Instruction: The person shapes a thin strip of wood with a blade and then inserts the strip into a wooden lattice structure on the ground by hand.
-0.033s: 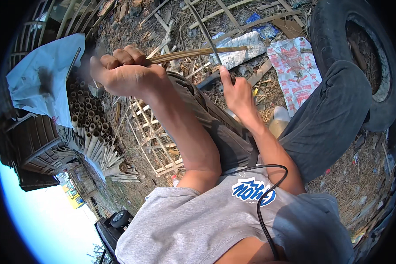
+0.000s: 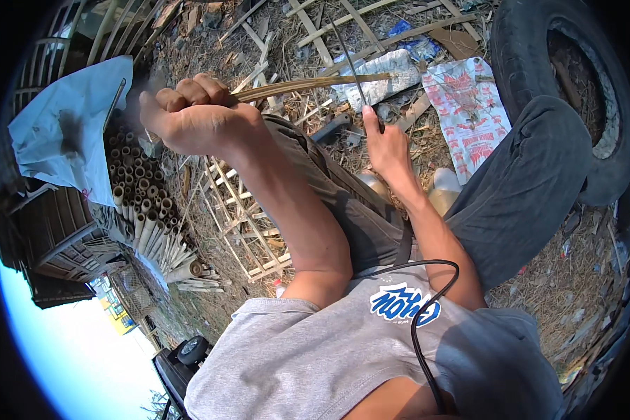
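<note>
My left hand [image 2: 192,115] is closed in a fist around one end of a thin bamboo strip [image 2: 308,84], which reaches out to the right and seems to be split into more than one layer near the fist. My right hand [image 2: 388,148] is wrapped round the handle of a knife [image 2: 348,56] with a long, narrow blade pointing away from me. The blade crosses the strip near its free end; whether they touch I cannot tell. The fingertips of my right hand are partly hidden behind the hand.
An old tyre [image 2: 521,52] stands at the right beside my bent knee. A printed sack [image 2: 467,115] and a white packet [image 2: 388,78] lie on the littered ground. Bamboo lattice [image 2: 241,217] is at the left, near stacked bamboo poles [image 2: 147,189]. A dark tube-like thing [image 2: 332,128] lies by my leg.
My right hand has moved a little to the right with the knife, toward the strip's free end, and the blade leans differently. My left hand has hardly shifted.
</note>
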### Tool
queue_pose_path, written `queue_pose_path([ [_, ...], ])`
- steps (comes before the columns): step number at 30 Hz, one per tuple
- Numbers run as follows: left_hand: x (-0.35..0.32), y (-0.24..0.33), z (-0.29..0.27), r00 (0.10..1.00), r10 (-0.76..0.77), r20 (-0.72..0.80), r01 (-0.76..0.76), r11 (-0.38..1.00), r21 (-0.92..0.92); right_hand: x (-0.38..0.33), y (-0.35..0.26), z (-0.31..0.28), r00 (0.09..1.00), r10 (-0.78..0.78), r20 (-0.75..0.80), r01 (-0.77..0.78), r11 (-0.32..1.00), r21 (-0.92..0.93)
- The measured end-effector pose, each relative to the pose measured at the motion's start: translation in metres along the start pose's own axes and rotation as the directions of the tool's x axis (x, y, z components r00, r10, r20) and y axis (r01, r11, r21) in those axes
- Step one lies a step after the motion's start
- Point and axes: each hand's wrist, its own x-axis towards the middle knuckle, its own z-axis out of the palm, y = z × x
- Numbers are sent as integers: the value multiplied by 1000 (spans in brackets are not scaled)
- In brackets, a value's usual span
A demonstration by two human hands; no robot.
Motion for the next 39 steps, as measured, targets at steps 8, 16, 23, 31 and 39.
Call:
queue_pose_path([
  [8, -3, -5, 21, 994, 102, 41, -105, 992, 66, -5, -33, -5, 997, -58, 50, 53, 994, 95],
  [16, -15, -1, 26, 985, 166, 48, -171, 979, 113, -21, -63, -1, 938, -342, 55, 330, 931, 158],
  [23, -14, 3, 13, 994, 112, 11, -112, 985, 129, -32, -73, 3, 935, -343, 94, 321, 927, 192],
  [31, -23, 6, 17, 985, 133, 109, -146, 983, 116, -29, -71, 1, 899, -438, 18, 425, 880, 214],
  [39, -30, 9, 29, 983, 141, 116, -155, 981, 115, -38, -78, -5, 917, -392, 77, 364, 899, 243],
])
